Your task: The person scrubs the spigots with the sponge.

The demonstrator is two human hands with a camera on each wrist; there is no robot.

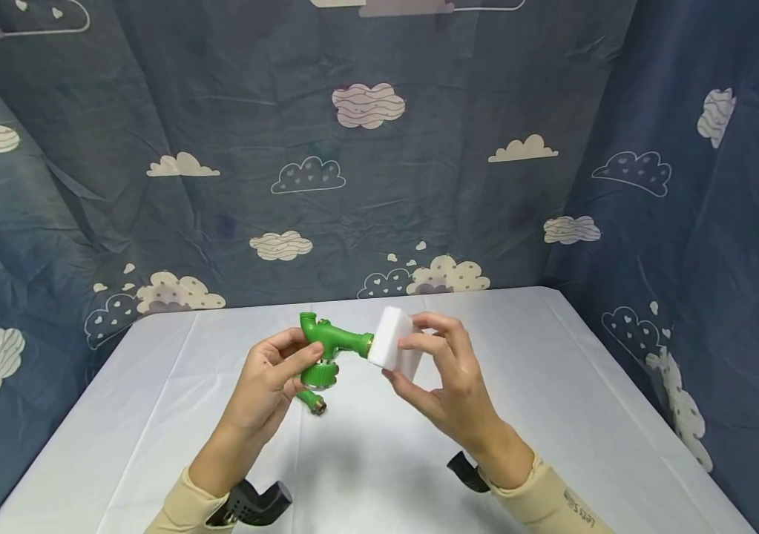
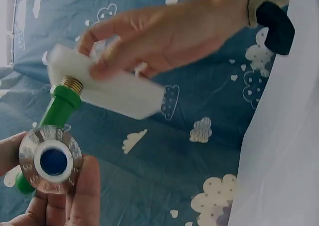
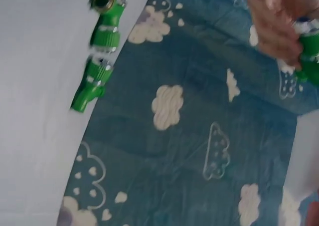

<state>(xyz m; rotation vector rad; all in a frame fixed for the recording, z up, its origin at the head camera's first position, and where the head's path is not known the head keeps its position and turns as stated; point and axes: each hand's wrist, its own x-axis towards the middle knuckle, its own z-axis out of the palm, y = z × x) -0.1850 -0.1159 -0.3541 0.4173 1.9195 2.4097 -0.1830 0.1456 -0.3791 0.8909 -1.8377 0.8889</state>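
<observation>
My left hand point(image 1: 283, 365) grips a green hose nozzle point(image 1: 326, 348) by its body, held above the table. In the left wrist view its silver head ring with a blue centre point(image 2: 50, 161) faces the camera, between my fingers point(image 2: 84, 196). My right hand point(image 1: 434, 357) pinches a white sponge block point(image 1: 395, 345) and presses it against the nozzle's brass threaded end point(image 2: 73, 84). The left wrist view also has the sponge point(image 2: 112, 91), under the right hand point(image 2: 169, 29). In the right wrist view the left hand point(image 3: 276, 16) and nozzle point(image 3: 311, 56) are blurred at the upper right.
A small green hose connector with a brass end point(image 1: 313, 403) lies on the white tablecloth point(image 1: 553, 386) beneath my hands; the right wrist view shows it as two green pieces point(image 3: 102, 29) point(image 3: 91, 84) near the table's edge. Blue cloud-print curtains point(image 1: 366, 185) enclose the table on three sides.
</observation>
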